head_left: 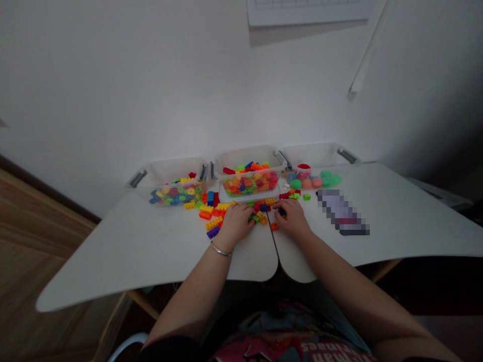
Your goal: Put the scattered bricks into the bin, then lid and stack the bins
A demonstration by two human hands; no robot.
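Observation:
My left hand (237, 219), with a bracelet at its wrist, is bent over a spread of loose toy bricks. Its thumb and fingertips close on a green toy brick (255, 219), partly hidden by the fingers. Beside it lies an orange-yellow brick (261, 217). Across the table seam, my right hand (293, 217) curls its fingers around a dark blue toy brick (282, 211), mostly covered. A red-orange brick (274, 227) lies just below those fingertips. Left of my left hand are yellow bricks (214, 223) and a purple brick (213, 232).
Behind the bricks stand three clear bins: a left bin (166, 168) with mixed pieces, a middle bin (247, 155) full of bricks, and a right bin (313, 155) with rounded pieces. A pixelated phone-like object (341, 211) lies at right. The white table (151, 251) meets the wall.

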